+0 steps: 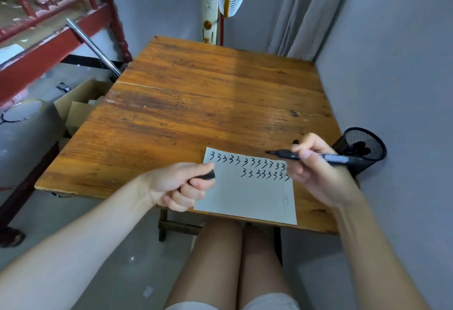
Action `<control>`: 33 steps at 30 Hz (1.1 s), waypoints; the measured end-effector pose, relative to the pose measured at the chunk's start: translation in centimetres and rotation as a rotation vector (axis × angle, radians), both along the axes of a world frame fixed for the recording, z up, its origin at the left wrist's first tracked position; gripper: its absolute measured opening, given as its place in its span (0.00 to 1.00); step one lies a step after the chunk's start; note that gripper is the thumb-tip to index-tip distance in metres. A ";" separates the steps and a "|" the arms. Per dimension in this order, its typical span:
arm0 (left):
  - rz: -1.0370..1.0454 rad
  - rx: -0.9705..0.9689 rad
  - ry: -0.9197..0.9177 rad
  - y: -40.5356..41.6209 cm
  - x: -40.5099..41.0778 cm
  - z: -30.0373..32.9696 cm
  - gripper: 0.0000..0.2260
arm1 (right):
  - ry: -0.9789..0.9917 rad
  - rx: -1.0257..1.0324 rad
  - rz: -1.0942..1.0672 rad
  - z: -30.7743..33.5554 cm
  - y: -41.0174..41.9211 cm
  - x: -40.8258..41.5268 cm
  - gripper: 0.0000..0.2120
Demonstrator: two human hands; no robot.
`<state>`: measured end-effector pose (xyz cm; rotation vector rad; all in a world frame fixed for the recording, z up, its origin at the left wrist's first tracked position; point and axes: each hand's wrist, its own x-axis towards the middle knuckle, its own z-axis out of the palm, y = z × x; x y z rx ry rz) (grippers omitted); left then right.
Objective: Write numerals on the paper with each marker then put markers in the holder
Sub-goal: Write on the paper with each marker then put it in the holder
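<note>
My right hand point(316, 170) grips the uncapped marker point(316, 157), tip toward nine o'clock above the paper point(247, 199). My left hand point(179, 184) closes around its cap point(208, 175). The holder point(362, 148) stands at three o'clock.

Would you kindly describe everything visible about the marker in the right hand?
The marker is a slim black pen, seemingly plastic, with pale print along its barrel. It is uncapped, its dark tip bare and pointing left, lying nearly level above the table, just beyond the paper. The right hand pinches it mid-barrel; its rear end crosses in front of the mesh holder. The tip touches nothing. The left hand grips a small black piece, likely its cap.
</note>
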<state>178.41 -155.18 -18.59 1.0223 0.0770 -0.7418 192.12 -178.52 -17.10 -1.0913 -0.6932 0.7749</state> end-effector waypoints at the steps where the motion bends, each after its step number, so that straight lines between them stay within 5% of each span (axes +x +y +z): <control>1: 0.125 0.079 -0.027 0.5 -0.3 -0.2 0.20 | 0.004 -0.025 -0.055 0.2 -0.3 0.7 0.11; 5: 0.472 0.829 -0.392 -0.9 0.4 -2.0 0.24 | -0.129 -0.299 -0.282 -2.5 2.0 -0.4 0.10; 7: 0.351 1.362 -0.616 -1.8 0.6 -4.4 0.25 | -0.139 -0.402 -0.403 -4.5 3.5 -2.0 0.12; 9: 0.205 1.630 -0.756 -2.2 0.0 -6.2 0.21 | -0.134 -0.468 -0.510 -6.1 4.0 -3.2 0.10; 15: 0.287 1.744 -0.922 -2.6 -0.2 -7.7 0.19 | -0.270 -0.515 -0.579 -8.0 3.8 -4.3 0.07; 33: 0.294 1.752 -0.898 -3.1 -0.5 -6.9 0.18 | -0.330 -0.615 -0.501 -7.8 4.1 -4.6 0.08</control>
